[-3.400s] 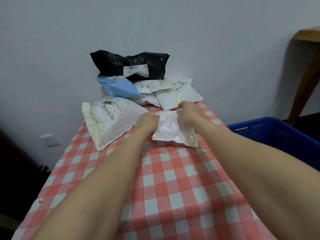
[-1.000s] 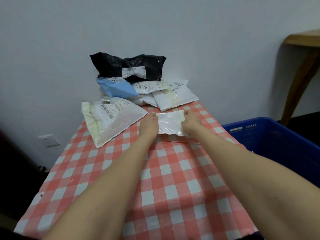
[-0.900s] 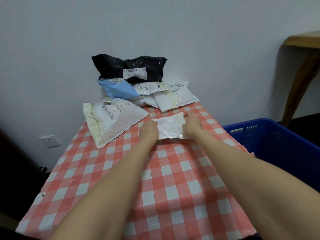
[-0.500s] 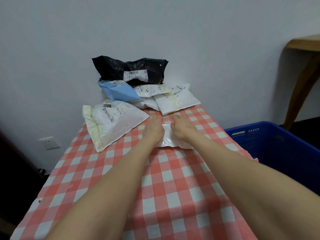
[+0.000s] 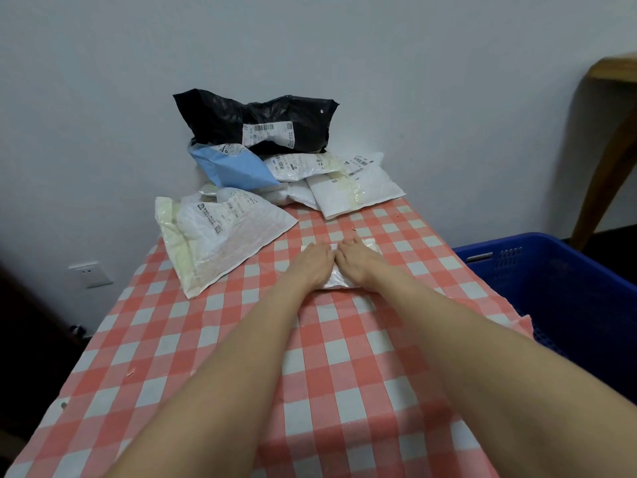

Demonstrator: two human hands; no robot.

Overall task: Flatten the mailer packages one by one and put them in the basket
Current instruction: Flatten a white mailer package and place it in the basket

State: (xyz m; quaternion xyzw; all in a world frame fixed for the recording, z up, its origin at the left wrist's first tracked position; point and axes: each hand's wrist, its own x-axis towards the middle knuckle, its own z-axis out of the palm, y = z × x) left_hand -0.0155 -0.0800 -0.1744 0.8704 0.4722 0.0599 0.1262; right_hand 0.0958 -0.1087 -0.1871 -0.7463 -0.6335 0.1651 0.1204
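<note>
Now pressing small white mailer (image 5: 339, 281) flat onto checked cloth (image 5: 344, 357), about mid-cloth, just fwd of the pile of mailers (image 5: 293, 163) at far end. L hand (image 5: 312, 262) & R hand (image 5: 356, 263) side by side, nearly touching, fingers straight, palms down on it; no pinch, nothing gripped. Changed vs approx 1 s ago: then pinched at both ends & held taut, now let go and covered from above. Means flattening step under way, prob. near done; transfer to blue basket (image 5: 568, 270), off cloth's R edge, not yet begun. Seems to lie w/ long axis across cloth, L–R, short edges toward each side; mostly hidden by hands, so not certain.
</note>
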